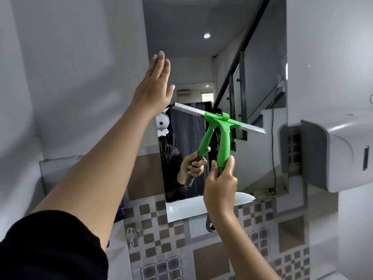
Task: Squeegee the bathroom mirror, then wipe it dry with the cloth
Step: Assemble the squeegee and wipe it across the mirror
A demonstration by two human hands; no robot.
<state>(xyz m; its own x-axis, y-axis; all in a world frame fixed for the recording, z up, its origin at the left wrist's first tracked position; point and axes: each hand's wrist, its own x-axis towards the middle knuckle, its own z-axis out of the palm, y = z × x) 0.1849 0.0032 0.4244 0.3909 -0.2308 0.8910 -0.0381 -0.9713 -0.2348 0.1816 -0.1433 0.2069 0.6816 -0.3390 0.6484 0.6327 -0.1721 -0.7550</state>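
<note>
Squeegee, green plastic with a long metal blade bar [222, 126], is set against the tall frameless wall mirror [201, 57], roughly mid-height on the glass. Blade runs tilted, its left end higher than its right end. Its lower grip, dark grey, is enclosed by the right hand [221, 182], fingers wrapped fully round it; a grey hanging loop shows below the wrist. The handle and the gripping hand are doubled in the glass just to the left.

Left hand [155, 85] is open and flat, fingers extended together and pointing upward, placed at the mirror's left edge where glass meets the white painted wall [70, 67]. It holds nothing. Whether the palm actually touches the surface cannot be told. The forearm is bare; a black sleeve [50, 245] covers the upper arm.

White plastic wall-mounted dispenser [343, 154] sits to the right of the mirror, apart from the blade's right tip. Grey and brown checked tiles [181, 249] cover the wall below the mirror. No cloth can be identified with certainty
</note>
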